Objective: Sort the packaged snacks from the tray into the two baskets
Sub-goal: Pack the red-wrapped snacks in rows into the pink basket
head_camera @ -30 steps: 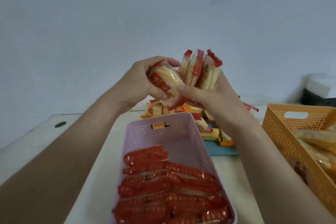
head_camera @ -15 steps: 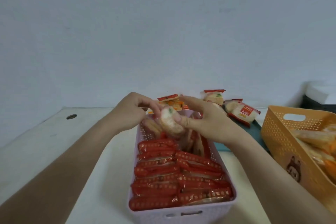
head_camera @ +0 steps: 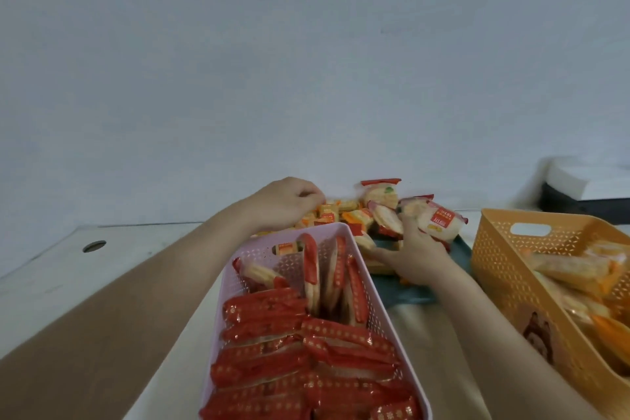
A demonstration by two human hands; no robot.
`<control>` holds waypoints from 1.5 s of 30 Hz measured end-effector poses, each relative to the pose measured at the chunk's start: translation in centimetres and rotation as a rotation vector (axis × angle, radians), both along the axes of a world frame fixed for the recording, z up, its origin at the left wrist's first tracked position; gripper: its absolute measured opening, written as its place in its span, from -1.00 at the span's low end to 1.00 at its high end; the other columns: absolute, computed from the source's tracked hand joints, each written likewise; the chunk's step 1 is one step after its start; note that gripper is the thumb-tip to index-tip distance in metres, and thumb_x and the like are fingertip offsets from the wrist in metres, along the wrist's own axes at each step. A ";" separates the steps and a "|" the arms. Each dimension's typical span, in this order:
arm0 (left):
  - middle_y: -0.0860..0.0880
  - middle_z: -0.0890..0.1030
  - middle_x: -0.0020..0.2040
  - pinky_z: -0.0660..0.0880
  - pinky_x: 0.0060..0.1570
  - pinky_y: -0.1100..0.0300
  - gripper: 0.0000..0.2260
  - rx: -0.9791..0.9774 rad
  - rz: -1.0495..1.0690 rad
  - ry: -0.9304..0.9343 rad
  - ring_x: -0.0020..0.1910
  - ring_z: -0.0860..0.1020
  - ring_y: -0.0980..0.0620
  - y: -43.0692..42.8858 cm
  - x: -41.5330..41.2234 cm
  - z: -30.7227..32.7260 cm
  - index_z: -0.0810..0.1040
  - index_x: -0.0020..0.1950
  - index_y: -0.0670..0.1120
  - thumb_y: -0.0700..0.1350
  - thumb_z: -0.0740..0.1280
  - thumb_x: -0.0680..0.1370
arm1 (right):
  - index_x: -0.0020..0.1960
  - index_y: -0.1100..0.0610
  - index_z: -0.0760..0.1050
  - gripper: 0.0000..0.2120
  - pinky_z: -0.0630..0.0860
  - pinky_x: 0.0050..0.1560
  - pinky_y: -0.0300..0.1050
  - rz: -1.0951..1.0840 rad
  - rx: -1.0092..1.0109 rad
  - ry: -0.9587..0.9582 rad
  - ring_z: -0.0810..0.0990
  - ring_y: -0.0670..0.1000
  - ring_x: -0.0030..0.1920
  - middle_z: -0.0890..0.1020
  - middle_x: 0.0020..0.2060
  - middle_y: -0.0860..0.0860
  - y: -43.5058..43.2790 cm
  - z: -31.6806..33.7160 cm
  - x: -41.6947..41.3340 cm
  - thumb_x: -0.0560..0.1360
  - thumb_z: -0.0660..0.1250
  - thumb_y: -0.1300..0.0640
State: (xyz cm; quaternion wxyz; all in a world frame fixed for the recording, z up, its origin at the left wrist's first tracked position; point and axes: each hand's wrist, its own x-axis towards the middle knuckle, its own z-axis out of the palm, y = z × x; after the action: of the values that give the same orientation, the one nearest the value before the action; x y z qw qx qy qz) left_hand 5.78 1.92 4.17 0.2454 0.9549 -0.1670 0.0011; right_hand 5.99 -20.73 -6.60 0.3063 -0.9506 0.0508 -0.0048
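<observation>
The pink basket (head_camera: 370, 278) in front of me is packed with red snack packets (head_camera: 306, 351), several of them upright at its far end. Behind it the teal tray (head_camera: 410, 297) carries a pile of red-and-white and orange packets (head_camera: 351, 215). My left hand (head_camera: 284, 204) hovers over the pile's left side with its fingers curled down; what they hold is hidden. My right hand (head_camera: 416, 261) lies on the tray with its fingers stretched left and its thumb against a red-and-white packet (head_camera: 439, 222). The orange basket (head_camera: 494, 249) at right holds orange packets.
A white table (head_camera: 112, 269) with a round cable hole (head_camera: 94, 245) carries everything. A pale wall rises close behind the tray. A dark box with a white top (head_camera: 586, 194) stands at the far right.
Both hands lowered a bunch of red packets into the pink basket's far end, let go, and have moved out over the tray pile.
</observation>
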 end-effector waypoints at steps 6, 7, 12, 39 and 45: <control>-0.03 0.56 0.14 0.38 0.26 0.04 -0.59 0.303 -0.138 0.241 0.13 0.50 0.00 -4.5 3.5 -0.4 0.59 0.04 0.02 0.22 0.05 0.61 | 0.28 -0.31 0.35 -0.50 0.45 0.20 0.24 0.311 -0.047 -0.220 0.40 0.11 0.35 0.50 0.30 -0.07 2.0 0.3 1.3 0.36 0.36 -0.23; -0.02 0.59 0.04 0.42 0.20 0.04 -0.62 0.244 -0.154 0.214 0.04 0.54 0.01 -4.7 3.6 -0.6 0.58 -0.07 0.03 0.21 0.08 0.61 | 0.14 -0.24 0.48 -0.67 0.54 0.06 0.12 0.292 0.032 -0.295 0.56 0.05 0.16 0.63 0.09 -0.10 2.3 0.5 1.3 0.38 0.34 -0.19; -0.01 0.62 0.11 0.61 0.03 0.12 -0.76 -0.469 -0.079 0.081 -0.04 0.66 0.05 -3.6 2.1 0.6 0.51 0.25 0.03 -0.01 0.29 0.59 | 0.14 -0.01 0.51 -0.74 0.63 0.00 -0.01 0.136 0.731 -0.492 0.65 -0.08 -0.01 0.66 -0.02 -0.09 1.5 4.5 0.4 0.47 0.42 0.15; 0.08 0.43 -0.05 0.41 -0.10 0.19 -0.75 0.239 0.068 -0.352 -0.12 0.47 0.12 6.4 -10.3 0.8 0.56 0.15 0.15 0.05 0.41 0.48 | 0.15 0.09 0.49 -0.76 0.66 -0.27 -0.11 0.204 0.892 -0.458 0.68 0.13 -0.09 0.62 -0.03 0.16 6.7 11.0 -7.6 0.52 0.38 0.25; 0.14 0.62 -0.18 0.53 -0.10 0.17 -0.78 0.228 0.004 -0.163 -0.14 0.57 0.16 4.8 -9.0 0.0 0.63 -0.16 0.12 0.15 0.55 0.29 | 0.04 0.12 0.54 -0.81 0.65 -0.32 -0.10 0.352 0.702 -0.351 0.62 0.02 -0.22 0.59 -0.13 0.06 8.2 10.4 -7.0 0.49 0.38 0.34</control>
State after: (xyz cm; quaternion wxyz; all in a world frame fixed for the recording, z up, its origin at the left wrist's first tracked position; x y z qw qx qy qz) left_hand -3.27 6.68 4.20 0.1211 0.9737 -0.1834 0.0600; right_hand -0.97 -12.54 3.79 0.6112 -0.7677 -0.1668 -0.0966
